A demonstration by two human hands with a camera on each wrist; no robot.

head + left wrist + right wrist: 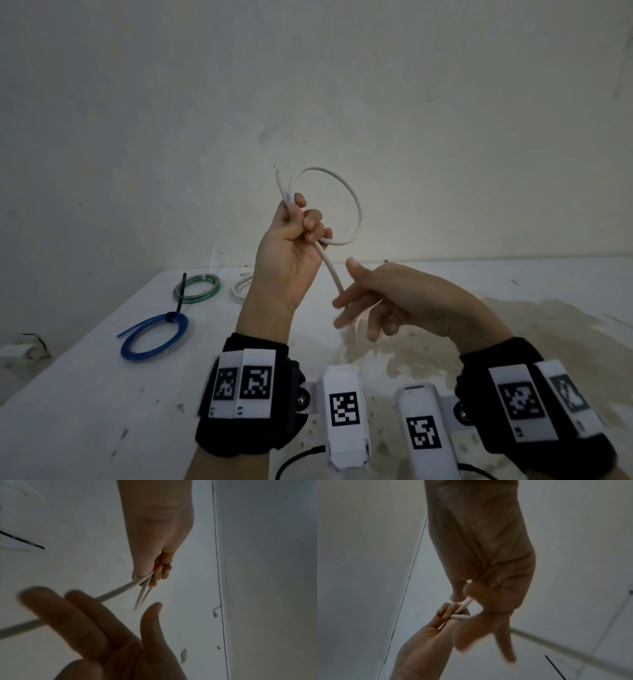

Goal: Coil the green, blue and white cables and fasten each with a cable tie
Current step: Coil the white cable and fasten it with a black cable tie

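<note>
My left hand (301, 222) is raised above the table and grips a white cable (356, 205) bent into one round loop, with short ends sticking up past the fist. The cable's tail runs down to my right hand (347, 286), whose fingers (77, 615) are straight and blurred, thumb apart, the cable lying across them. In the right wrist view the cable (464, 607) passes between the right thumb and fingers into the left hand (423, 635). A green coil (215, 286) and a blue coil (185, 330), each with a black tie, lie at the table's left.
A second white coil (239, 289) lies on the white table (102, 411) behind my left wrist, partly hidden. The table's left edge runs diagonally, with a small object on the floor (20, 349) beyond it. A bare wall stands behind the table.
</note>
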